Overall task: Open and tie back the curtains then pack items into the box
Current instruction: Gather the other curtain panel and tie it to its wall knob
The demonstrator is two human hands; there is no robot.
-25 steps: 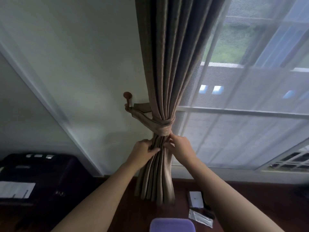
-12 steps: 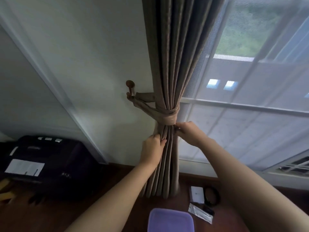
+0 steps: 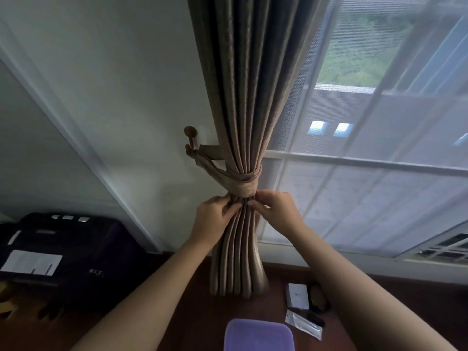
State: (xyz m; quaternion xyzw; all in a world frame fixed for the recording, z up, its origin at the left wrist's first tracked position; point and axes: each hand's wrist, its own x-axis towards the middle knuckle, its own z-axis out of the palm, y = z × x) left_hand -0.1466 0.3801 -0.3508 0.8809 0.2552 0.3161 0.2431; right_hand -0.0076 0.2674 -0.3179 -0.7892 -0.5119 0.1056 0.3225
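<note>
A brown curtain (image 3: pixel 249 97) hangs gathered beside the window, bound by a matching tieback (image 3: pixel 241 182) that runs to a wooden wall hook (image 3: pixel 190 138). My left hand (image 3: pixel 215 219) pinches the curtain folds just under the tieback on the left. My right hand (image 3: pixel 277 210) pinches the folds on the right at the same height. Below, on the dark wooden floor, lies a purple box lid (image 3: pixel 259 335). To its right lie a white card (image 3: pixel 297 295), a clear packet (image 3: pixel 302 324) and a black ring-shaped item (image 3: pixel 317 297).
A sheer white curtain (image 3: pixel 367 173) covers the window at right. A black suitcase (image 3: pixel 63 252) with a white paper label stands at the left by the wall. The white wall (image 3: pixel 114 97) is behind the hook.
Both hands have moved up the curtain to just under the tieback, and the right hand has come back onto the folds. The view has shifted slightly.
</note>
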